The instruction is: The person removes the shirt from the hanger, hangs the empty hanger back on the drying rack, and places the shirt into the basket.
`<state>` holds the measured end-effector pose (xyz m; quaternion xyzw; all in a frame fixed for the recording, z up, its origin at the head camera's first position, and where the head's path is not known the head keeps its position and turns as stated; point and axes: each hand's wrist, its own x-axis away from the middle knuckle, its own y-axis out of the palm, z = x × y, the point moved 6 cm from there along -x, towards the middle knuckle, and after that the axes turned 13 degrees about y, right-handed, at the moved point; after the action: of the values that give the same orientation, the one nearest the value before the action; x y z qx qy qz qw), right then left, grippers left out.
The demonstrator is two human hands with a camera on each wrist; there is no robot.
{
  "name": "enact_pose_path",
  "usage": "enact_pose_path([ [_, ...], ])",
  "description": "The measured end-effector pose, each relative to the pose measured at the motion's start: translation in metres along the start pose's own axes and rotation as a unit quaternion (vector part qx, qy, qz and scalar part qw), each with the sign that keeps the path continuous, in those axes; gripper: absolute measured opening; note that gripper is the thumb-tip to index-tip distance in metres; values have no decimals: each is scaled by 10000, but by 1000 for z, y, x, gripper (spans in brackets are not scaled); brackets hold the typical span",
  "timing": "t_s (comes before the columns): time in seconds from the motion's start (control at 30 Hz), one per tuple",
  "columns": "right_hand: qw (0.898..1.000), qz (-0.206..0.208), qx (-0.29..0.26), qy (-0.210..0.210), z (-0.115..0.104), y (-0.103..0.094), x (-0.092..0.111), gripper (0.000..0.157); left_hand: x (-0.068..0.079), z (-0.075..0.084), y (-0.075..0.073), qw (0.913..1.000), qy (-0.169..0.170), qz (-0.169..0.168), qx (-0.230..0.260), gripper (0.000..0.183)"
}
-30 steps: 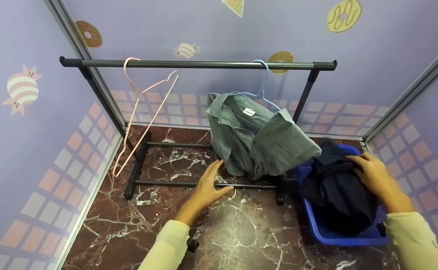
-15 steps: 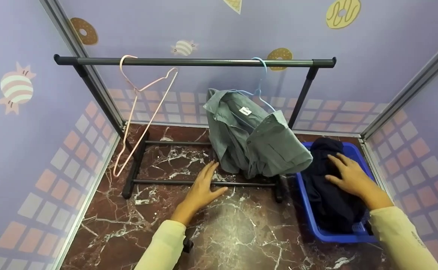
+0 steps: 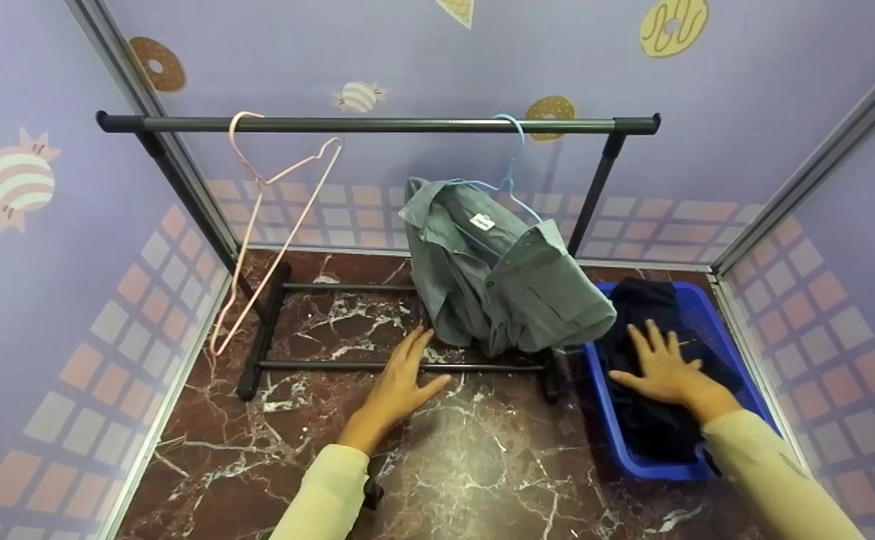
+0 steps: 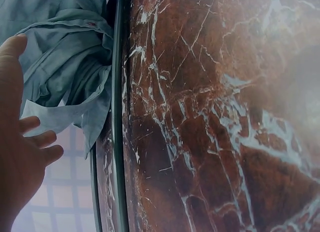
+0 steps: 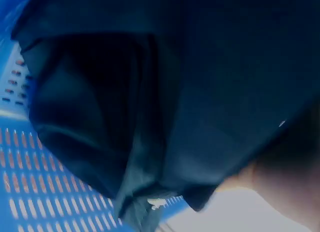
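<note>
My right hand [image 3: 662,371] lies with spread fingers on a dark navy garment [image 3: 636,427] inside a blue plastic basket [image 3: 707,307]. In the right wrist view the navy cloth [image 5: 100,102] fills most of the picture, with the slotted basket wall [image 5: 45,182] beside it. My left hand [image 3: 401,382] is held out with extended fingers and nothing in it, just below and left of a grey-green shirt [image 3: 512,277]. That shirt hangs lopsided from a light blue hanger [image 3: 514,150], its collar open and a white label showing. The left wrist view has the hand [image 4: 20,142] beside the shirt's cloth [image 4: 65,57].
A black garment rack [image 3: 377,125] stands against the back wall, with a low crossbar [image 3: 332,365] near the floor. On its left side hangs a bare pink hanger [image 3: 280,176]. Patterned walls close in the left, back and right. The floor [image 3: 467,465] is dark red marbled.
The navy garment, bunched up under my right hand before, now lies lower and flatter in the basket. My right hand has moved left onto it and spread. The left hand has hardly moved.
</note>
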<state>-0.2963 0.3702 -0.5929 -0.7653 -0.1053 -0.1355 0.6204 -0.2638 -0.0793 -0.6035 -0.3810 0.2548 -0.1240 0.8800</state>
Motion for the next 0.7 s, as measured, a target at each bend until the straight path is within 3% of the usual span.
enact_pose_path([
  [0.23,9975,-698,-53,-110,8,30,-38,113,2,-6,0,9999,-145,-35,14,86],
  [0.4,9941,-1044,-114,-262,6,37,-45,107,4,-10,-3,9998,-204,-2,-46,85],
  [0.57,9955,-835,-125,-433,-1,18,-33,98,6,-11,-5,9992,-107,-216,-313,86],
  [0.7,9963,-304,-221,-768,-3,-3,-23,87,7,-8,-6,9954,55,-507,-806,88],
])
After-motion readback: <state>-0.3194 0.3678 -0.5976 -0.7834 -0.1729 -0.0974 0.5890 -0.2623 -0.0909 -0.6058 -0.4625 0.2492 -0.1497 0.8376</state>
